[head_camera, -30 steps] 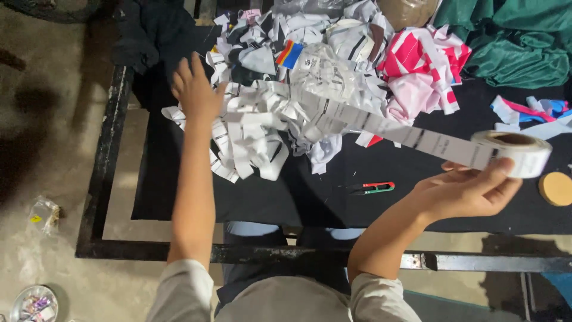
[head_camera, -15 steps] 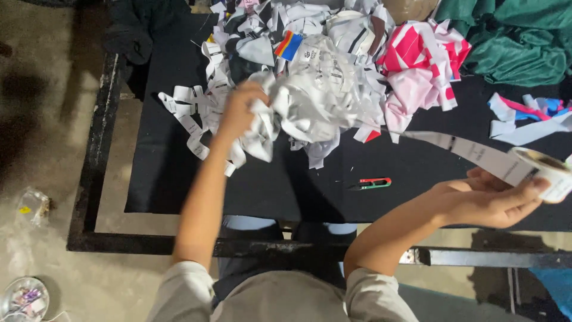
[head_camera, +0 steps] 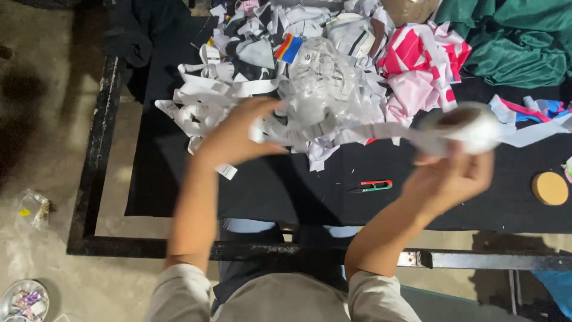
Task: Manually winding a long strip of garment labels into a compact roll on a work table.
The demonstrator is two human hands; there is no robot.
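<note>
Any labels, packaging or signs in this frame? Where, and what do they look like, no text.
Label roll: in the right hand, white ring, blurred.
Label strip: white band running from the roll to the left hand.
Label pile: loose white printed strips heaped at the table's far middle.
Flag tag: on the pile, small, red, yellow and blue stripes.
Loose label: white rectangle under the left wrist.

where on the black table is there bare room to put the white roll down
Bare black table lies at the near left, below the white strip pile. Another bare patch sits between the small snips and the round cork disc, under the right hand holding the white roll. The far half is crowded with strips, pink fabric and green cloth.
</note>
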